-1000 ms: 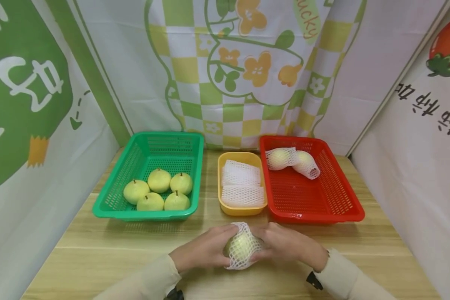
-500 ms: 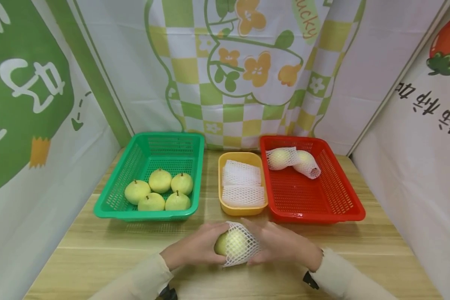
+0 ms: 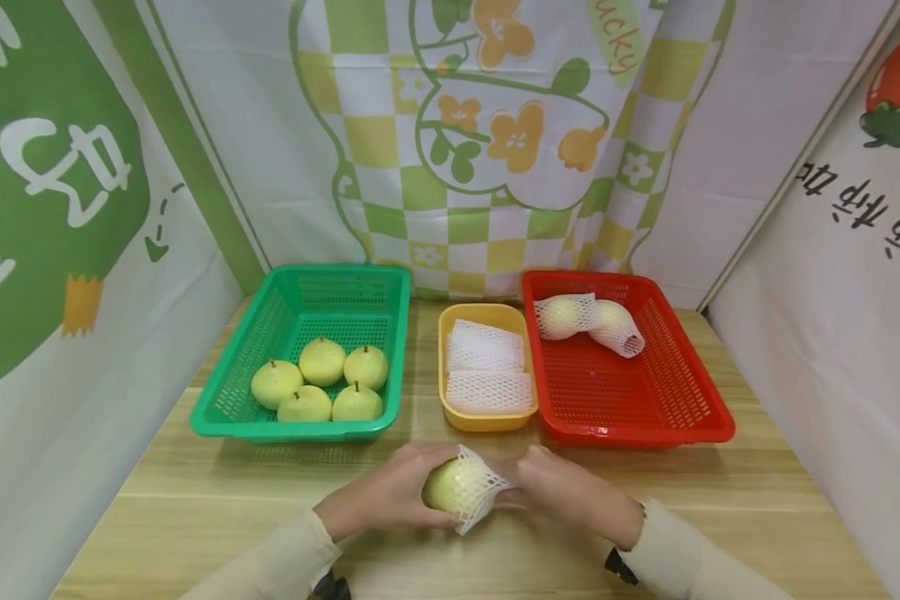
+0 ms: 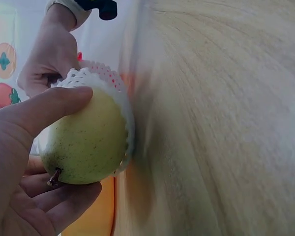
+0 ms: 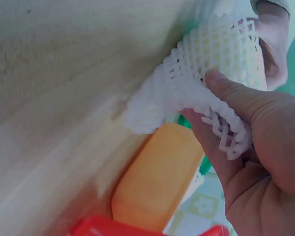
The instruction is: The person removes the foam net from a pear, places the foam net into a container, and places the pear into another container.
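White foam-net sleeve (image 5: 196,69) covers one end of a round yellow-green pear (image 4: 88,135), whose stem end is bare, so this wrapping looks only partly done. The left hand (image 3: 397,492) grips the pear between thumb and fingers; the right hand (image 3: 566,492) pinches the sleeve's gathered far end. Both are over the pale wooden table (image 3: 195,517), nearer the person than the yellow plastic tub (image 3: 492,423). Two pears in white netting (image 3: 564,318) lie at the back of the red plastic basket (image 3: 600,387), apparently finished. Left to do, I judge, are five bare pears (image 3: 322,360) in the green plastic basket (image 3: 337,296); spare white sleeves (image 3: 487,390), too overlapped to count, lie in the tub.
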### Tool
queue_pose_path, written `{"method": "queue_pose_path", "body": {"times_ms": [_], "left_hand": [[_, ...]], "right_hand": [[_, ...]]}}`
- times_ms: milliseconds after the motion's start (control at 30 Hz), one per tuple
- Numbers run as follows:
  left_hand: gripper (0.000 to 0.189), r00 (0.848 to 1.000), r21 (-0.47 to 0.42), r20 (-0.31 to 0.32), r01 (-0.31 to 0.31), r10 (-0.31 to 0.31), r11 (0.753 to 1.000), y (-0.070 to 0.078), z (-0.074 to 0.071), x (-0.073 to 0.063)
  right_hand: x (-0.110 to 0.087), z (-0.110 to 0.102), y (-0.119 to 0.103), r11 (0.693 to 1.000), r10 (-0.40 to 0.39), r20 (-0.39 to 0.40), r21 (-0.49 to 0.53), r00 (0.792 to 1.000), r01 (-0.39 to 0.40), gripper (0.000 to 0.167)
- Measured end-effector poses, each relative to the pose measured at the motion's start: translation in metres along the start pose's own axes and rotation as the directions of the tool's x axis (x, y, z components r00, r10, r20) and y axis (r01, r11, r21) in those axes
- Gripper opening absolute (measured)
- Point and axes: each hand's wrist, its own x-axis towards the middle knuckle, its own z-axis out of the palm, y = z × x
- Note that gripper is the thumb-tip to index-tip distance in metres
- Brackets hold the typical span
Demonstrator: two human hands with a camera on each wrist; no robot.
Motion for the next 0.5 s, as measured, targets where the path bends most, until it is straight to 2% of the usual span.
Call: {"method": "queue_pose_path", "body": {"times_ms": [233,400,500], "left_hand": [[0.079,1.0,-0.01,-0.005,0.016,-0.016,1.0,-0.004,-0.006,-0.009],[0.076,0.999,-0.015,-0.011,0.038,-0.038,0.999,-0.01,-0.008,-0.014],[0.076,0.999,-0.012,-0.022,0.037,-0.038,0.999,-0.013,-0.008,-0.015]], "right_hand": [[-0.006,-0.021,-0.001,0.999,-0.01,-0.014,-0.046,1.0,0.009,0.013],[-0.006,-0.045,-0.005,0.998,-0.002,0.014,-0.061,1.0,0.003,0.008],[-0.003,-0.064,-0.008,0.997,-0.005,0.028,-0.078,1.0,0.007,0.01]]}}
